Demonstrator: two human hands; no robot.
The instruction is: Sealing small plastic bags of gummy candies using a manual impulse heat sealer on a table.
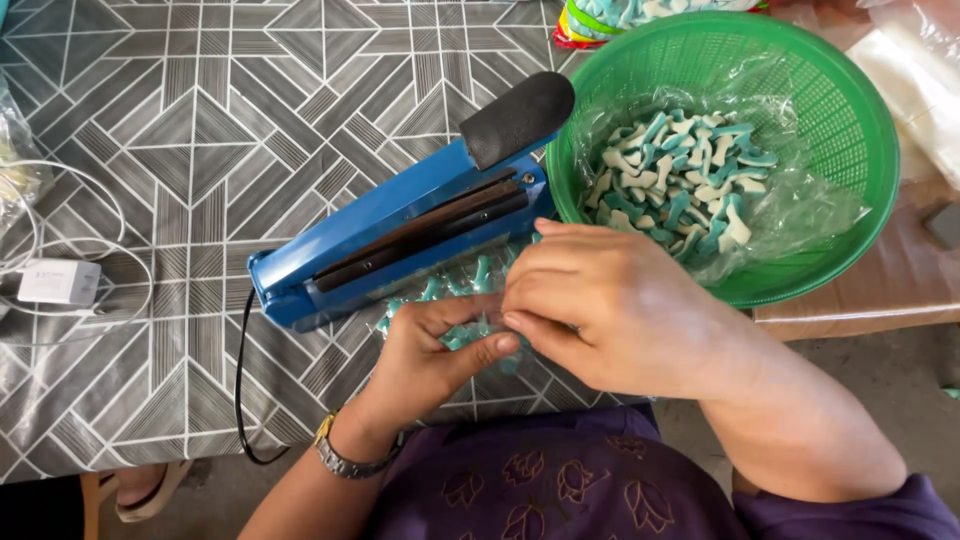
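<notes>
Right hand (610,305): pinching the candy bag (462,300), steadying its mouth.
Left hand (440,350): gripping the bag underneath.
Sealer (400,225): open just beyond.
Basket (850,130): right, candy heaped.

left hand (435,345): palm up, fingers curled, thumb pressed across fingertips, wrist bent inward | right hand (600,300): palm down, fingers bent, tips meeting the left hand | forearms: both angled inward from the body, hands touching
</notes>
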